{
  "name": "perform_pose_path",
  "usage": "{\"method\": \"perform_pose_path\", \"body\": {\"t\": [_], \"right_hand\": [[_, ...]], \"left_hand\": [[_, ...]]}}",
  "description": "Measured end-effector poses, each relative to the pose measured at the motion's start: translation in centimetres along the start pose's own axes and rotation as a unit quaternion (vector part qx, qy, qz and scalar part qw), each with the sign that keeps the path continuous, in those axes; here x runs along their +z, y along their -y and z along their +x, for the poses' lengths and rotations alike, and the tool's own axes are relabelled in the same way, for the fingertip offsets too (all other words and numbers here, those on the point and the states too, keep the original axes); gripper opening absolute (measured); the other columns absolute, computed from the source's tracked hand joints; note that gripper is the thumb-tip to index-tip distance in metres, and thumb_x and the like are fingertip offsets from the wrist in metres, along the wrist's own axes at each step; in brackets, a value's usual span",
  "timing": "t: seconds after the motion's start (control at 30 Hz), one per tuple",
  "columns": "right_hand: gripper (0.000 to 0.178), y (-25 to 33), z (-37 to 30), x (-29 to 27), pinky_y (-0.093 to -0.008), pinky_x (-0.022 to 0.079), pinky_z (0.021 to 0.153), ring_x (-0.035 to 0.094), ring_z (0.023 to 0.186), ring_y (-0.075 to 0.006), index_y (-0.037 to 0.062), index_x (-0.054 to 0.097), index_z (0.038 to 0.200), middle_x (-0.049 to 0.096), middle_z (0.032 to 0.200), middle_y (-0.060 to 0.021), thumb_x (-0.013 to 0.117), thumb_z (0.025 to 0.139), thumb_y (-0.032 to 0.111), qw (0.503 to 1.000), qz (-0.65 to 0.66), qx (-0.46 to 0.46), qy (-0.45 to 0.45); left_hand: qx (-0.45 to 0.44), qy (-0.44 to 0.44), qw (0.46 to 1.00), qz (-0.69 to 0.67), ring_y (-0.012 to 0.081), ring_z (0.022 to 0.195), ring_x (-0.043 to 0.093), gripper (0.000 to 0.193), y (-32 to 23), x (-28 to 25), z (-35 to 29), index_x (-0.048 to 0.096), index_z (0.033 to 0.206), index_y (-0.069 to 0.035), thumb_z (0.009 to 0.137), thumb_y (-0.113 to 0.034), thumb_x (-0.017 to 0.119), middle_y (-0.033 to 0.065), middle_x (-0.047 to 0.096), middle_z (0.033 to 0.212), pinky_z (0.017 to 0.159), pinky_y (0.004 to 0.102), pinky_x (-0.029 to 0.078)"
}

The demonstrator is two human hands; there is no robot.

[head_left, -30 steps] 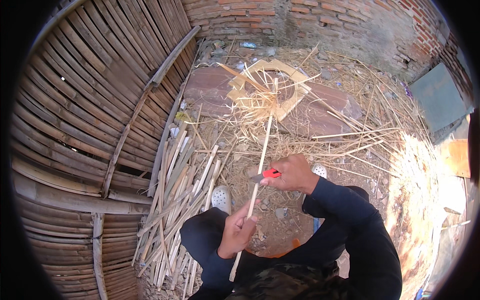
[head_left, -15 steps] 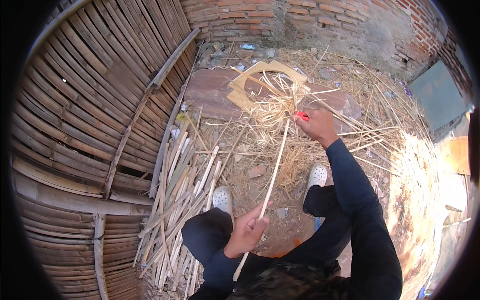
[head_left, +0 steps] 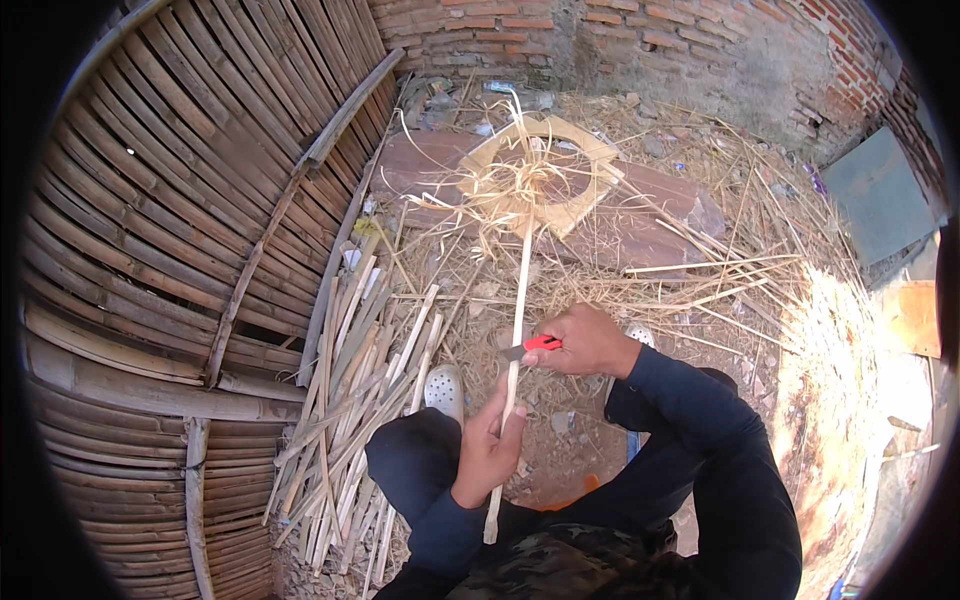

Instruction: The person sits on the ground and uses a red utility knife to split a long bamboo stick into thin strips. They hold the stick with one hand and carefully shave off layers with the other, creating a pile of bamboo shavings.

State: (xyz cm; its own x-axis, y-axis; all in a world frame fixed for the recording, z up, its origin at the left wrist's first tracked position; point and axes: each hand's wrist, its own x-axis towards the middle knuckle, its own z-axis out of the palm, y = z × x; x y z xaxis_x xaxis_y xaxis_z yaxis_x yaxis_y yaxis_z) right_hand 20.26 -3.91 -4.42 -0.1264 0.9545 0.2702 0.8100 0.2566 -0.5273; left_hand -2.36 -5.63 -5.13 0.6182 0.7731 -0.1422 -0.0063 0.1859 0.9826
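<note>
My left hand point(head_left: 490, 448) is closed around a long pale bamboo strip point(head_left: 522, 285) near its lower end. Thin curled shavings point(head_left: 515, 185) cluster at the strip's far end. In my right hand point(head_left: 585, 340) is a knife with a red handle point(head_left: 543, 343). Its short blade point(head_left: 513, 352) lies against the strip, a little beyond my left hand. Beneath the shavings is a tan board ring point(head_left: 590, 200) with an angular outer edge, resting on a brown slab point(head_left: 660, 235).
Many split bamboo strips point(head_left: 345, 400) are piled to my left, beside a bamboo slat wall point(head_left: 200, 200). A brick wall point(head_left: 500, 40) stands at the far side. Loose strips and straw point(head_left: 720, 270) litter the ground on the right. A grey-blue panel point(head_left: 878, 195) leans at far right.
My right hand has drawn the knife back along the strip, from the shavings to near my left hand. The strip's far end now points more to the left, its shavings spread out.
</note>
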Motion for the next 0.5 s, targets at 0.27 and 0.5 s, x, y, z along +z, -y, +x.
{"method": "perform_pose_path", "body": {"t": [0.27,0.5], "right_hand": [[0.059,-1.7,1.3,-0.9,-0.0406,0.043,0.046,0.058,0.048,-0.0302,0.011,0.064,0.063,0.056,0.051,-0.0094,0.062,0.073,0.069,0.986,-0.151,0.026,-0.057],[0.063,-4.9,2.8,-2.8,-0.042,0.047,0.049,0.061,0.052,-0.0284,0.0118,0.069,0.069,0.061,0.056,-0.0083,0.052,0.08,0.071,0.972,-0.184,0.1,-0.11]], "left_hand": [[-0.004,0.015,1.0,-0.011,0.0099,0.113,0.047,0.051,-0.4,-0.5,-0.3,0.029,0.143,0.01,0.097,-0.001,0.048,0.0099,0.048,0.13,0.094,0.0216,0.038],[-0.013,0.034,0.998,-0.045,0.01,0.114,0.047,0.051,0.2,-0.4,-1.0,0.029,0.142,0.012,0.096,0.0,0.049,0.0112,0.048,0.132,0.095,0.0213,0.037]]}}
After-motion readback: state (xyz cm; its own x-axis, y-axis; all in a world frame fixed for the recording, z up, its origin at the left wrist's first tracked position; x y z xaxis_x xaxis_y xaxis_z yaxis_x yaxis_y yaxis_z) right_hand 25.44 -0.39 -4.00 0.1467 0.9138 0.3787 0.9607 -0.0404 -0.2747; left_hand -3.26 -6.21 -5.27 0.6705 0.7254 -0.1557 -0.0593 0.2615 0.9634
